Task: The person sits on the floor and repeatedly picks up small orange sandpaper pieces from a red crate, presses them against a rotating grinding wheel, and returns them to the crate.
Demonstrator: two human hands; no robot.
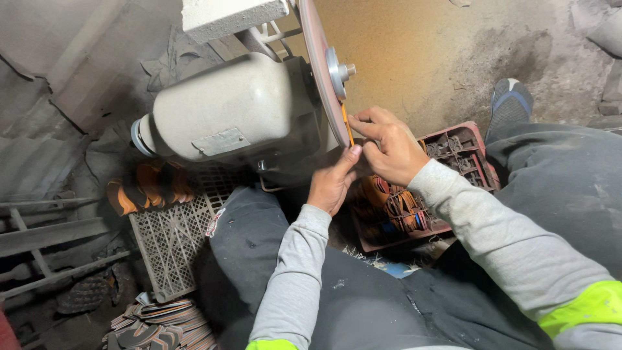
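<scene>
Nearest the lens, grey sleeves with bright yellow cuffs over dark trousers. Right hand closed on a thin orange piece, pinched between thumb and fingertips, edge pressed against the pinkish grinding disc. Left hand just under the right fingers, thumb up and touching them; grip on the piece impossible to tell. Grey motor housing left of the fingers. Red crate of orange parts below the fingers, white crate further left.
</scene>
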